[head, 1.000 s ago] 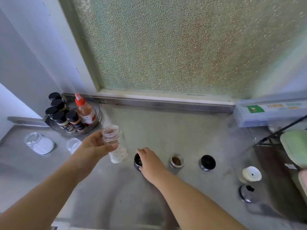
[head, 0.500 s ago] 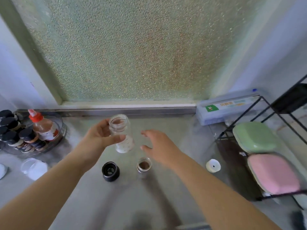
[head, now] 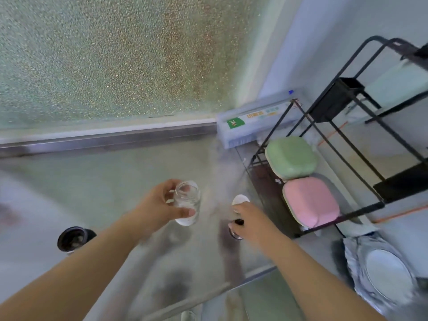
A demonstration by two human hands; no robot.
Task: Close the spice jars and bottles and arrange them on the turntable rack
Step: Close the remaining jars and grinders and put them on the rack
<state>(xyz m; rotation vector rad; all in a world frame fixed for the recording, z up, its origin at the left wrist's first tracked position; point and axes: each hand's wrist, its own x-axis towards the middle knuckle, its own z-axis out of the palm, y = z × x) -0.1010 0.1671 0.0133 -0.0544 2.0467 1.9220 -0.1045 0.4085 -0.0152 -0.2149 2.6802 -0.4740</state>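
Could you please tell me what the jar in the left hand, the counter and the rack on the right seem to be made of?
The jar looks like clear glass, or possibly clear plastic: the left hand shows through it. The counter seems brushed stainless steel, given its dull grey sheen. The rack appears to be thin metal rod with a matte black coating.

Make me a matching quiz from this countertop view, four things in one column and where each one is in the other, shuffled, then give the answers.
Things:
1. open glass jar
2. white lid
3. pink container
4. black-rimmed jar

Places:
A. on the black wire rack's bottom shelf
B. on the counter, far left
C. held in the left hand
D. on the counter at the right hand's fingertips

Pairs: 1-C, 2-D, 3-A, 4-B
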